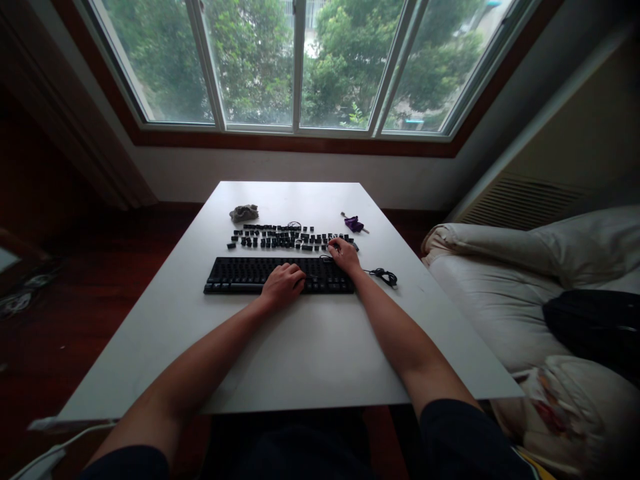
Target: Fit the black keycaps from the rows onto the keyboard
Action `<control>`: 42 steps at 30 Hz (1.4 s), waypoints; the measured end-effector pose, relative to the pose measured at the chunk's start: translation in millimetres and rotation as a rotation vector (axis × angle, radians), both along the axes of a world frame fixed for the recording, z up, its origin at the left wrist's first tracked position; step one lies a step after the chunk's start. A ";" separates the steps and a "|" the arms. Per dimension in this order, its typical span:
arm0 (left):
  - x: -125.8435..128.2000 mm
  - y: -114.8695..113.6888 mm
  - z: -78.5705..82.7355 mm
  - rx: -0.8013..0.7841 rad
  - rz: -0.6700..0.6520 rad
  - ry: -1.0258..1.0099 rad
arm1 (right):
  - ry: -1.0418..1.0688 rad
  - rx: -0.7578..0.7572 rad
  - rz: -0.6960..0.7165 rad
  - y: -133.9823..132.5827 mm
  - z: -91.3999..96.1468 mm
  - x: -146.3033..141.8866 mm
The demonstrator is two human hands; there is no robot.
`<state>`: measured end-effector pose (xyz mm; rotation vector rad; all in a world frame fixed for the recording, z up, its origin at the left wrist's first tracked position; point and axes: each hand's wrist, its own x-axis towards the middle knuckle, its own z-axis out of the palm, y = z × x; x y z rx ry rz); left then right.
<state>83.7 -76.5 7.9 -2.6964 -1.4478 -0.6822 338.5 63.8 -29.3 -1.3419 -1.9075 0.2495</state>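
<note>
A black computer keyboard [235, 272] lies on the white table in front of me. My left hand [283, 285] rests on its middle, with fingers laid over the keys and nothing visible held in them. Over the keyboard's back right edge, my right hand [344, 255] is closed in a pinch, beside loose black keycaps [285, 239] spread in rows behind the keyboard. Whatever sits between those fingertips is too small to make out. The right fingers hide part of the keycap rows.
A crumpled grey cloth [244, 213] lies at the back left of the table [280, 360]. A purple cloth-like item [354, 224] sits at the back right. The coiled black cable [385, 276] is right of the keyboard. A sofa [480, 300] stands along the right side.
</note>
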 end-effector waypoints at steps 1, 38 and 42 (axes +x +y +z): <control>-0.1 0.0 0.0 0.001 -0.001 0.000 | 0.001 -0.001 -0.001 -0.3 0.2 -0.1; 0.5 -0.2 0.9 -0.018 -0.003 -0.006 | 0.005 0.007 0.012 -2.5 1.8 0.1; 0.1 -0.1 0.7 -0.015 -0.005 -0.002 | 0.001 -0.015 -0.003 -3.0 2.2 -0.7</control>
